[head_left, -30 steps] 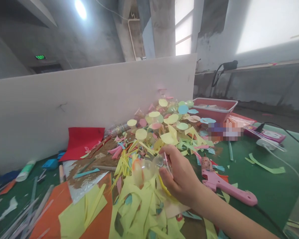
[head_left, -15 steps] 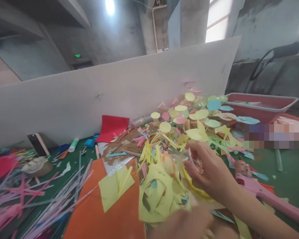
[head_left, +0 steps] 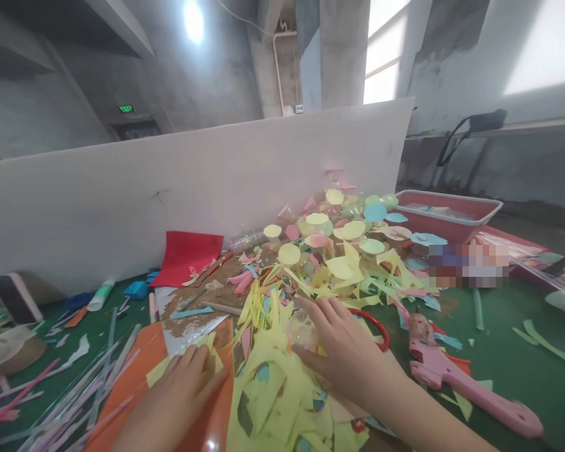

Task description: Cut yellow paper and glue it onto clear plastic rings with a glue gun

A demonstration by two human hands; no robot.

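My left hand (head_left: 181,383) lies over a yellow sheet of paper (head_left: 157,371) on an orange sheet (head_left: 214,420). Its fingers reach forward, the thumb apart, and they cover most of the yellow paper. Over the pile of scraps, my right hand (head_left: 341,342) has its fingers spread above a clear plastic cup-like piece (head_left: 302,329); no firm grip shows. A red loop (head_left: 381,333) curves out behind this hand, the rest of it hidden. Cut yellow paper (head_left: 273,402) heaps up between my hands.
A pink glue gun (head_left: 471,386) lies to the right. Behind the heap stand plastic pieces topped with paper discs (head_left: 289,254). A red sheet (head_left: 188,257), a phone (head_left: 16,298), pale strips (head_left: 89,389) and a glue stick (head_left: 101,295) are leftward. A pink bin (head_left: 452,220) stands back right.
My right hand has moved left and down, and its fingers have spread from around a clear piece. My left hand has gone from lower centre to the yellow paper. The view has shifted right.
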